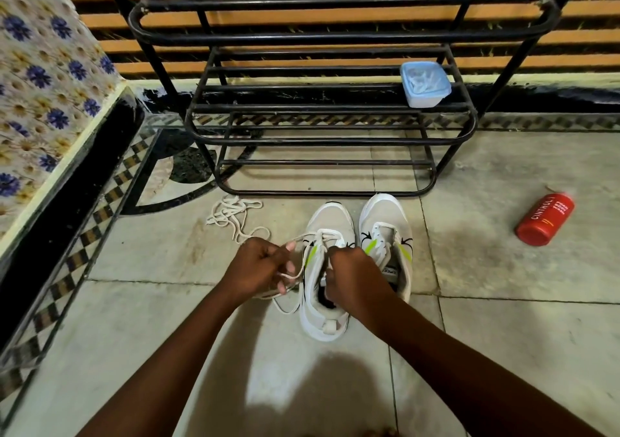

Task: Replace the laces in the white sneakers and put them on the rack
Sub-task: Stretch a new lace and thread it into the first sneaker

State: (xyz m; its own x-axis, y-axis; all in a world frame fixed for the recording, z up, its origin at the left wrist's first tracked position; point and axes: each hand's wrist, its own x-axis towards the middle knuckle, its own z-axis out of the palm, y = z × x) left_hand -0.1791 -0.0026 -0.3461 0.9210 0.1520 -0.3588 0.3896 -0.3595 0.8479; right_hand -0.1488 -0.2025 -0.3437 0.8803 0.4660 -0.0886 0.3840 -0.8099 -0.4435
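Two white shoes sit side by side on the tiled floor [503, 336], just in front of a black metal rack [328, 114]. The left shoe [327, 302] is the one being worked on. The left hand [258, 269] has its fingers curled tight around a white lace [303, 237] — the lace runs from the hand up to the front of that shoe, and a loop of it lies on the floor by the shoe's side. The right hand [352, 274] is curled too, pinching the lace at the top of the same shoe. The right shoe [385, 222] stands just beside it, touched by no hand. A loose pile of old laces [231, 213] lies on the floor to the left, near the rack. A small blue box with a lid [424, 84] sits on a low shelf of the rack. A red can [545, 219] lies on its side, well apart to the right.
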